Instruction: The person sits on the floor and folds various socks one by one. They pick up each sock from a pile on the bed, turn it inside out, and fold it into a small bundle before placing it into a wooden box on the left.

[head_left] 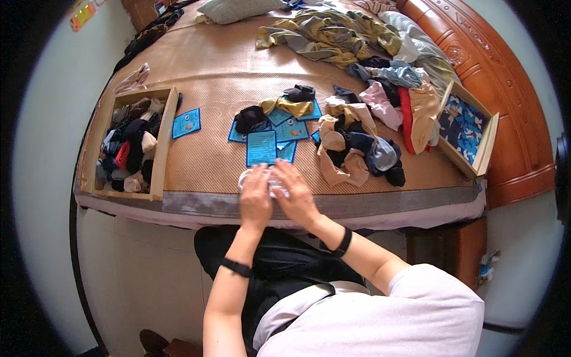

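One white cloth (277, 185) lies at the near edge of the bed (208, 160), directly under the fingers (288, 172) of both hands — part shows between them, part sticks out left of the left hand (256, 199). The left fingers and those of the right hand (299, 201) are stretched forward over it, touching it; whether they pinch any of it I cannot tell.

Just beyond the fingertips is a group of overlapping blue packets (262, 147), at least five, though the overlaps hide the exact number. Three folded garments rest on them: two black ones (251, 119) and one mustard-yellow one (286, 107). One more blue packet lies apart to the left, beside a wooden box.

There are two wooden boxes: the left one (157, 149) holds many mixed garments, the right one (489, 146) a blue-and-white camouflage-patterned fabric (461, 128). Between packets and right box sits one heap of clothes (380, 149) — too tangled to count. Each forearm wears one black band (237, 268).
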Available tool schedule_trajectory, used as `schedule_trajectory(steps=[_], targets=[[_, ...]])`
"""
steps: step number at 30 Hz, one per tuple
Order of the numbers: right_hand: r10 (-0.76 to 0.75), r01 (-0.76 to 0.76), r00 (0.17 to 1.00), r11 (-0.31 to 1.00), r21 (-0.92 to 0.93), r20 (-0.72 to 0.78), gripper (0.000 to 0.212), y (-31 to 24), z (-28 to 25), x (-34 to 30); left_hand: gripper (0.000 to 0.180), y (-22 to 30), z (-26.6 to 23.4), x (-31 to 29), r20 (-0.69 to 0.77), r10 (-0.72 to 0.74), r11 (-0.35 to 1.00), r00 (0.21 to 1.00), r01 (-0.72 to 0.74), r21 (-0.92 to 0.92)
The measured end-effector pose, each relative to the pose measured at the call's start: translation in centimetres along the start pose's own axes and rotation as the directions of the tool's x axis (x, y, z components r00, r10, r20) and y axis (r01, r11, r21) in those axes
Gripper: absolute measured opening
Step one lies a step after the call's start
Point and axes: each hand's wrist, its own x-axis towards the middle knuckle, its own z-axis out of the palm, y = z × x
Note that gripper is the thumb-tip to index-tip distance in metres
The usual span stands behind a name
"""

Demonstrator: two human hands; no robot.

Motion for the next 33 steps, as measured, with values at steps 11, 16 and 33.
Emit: schedule_trajectory(steps=[11,16,33], targets=[[0.106,0.094,0.939,0.837,-0.539,0.328,0.065,5.0,0.2,-4.2,0.061,-6.0,2.0,-1.2,0.183,-0.102,0.933,0.978,0.031,0.357],[-0.056,0.065,0.996,0.989,-0.136,0.066,0.034,5.1,-3.6,-4.0,0.06,-6.8,2.7,-1.7,0.177,-0.099,0.925,0.979,0.026,0.378],[0.279,-0.167,0.96,0.642,0.749,-0.025,0.019,7.6,-11.1,9.7,0.061,-7.0,2.9,-1.9,0.154,-0.09,0.924,0.984,0.024,0.382]])
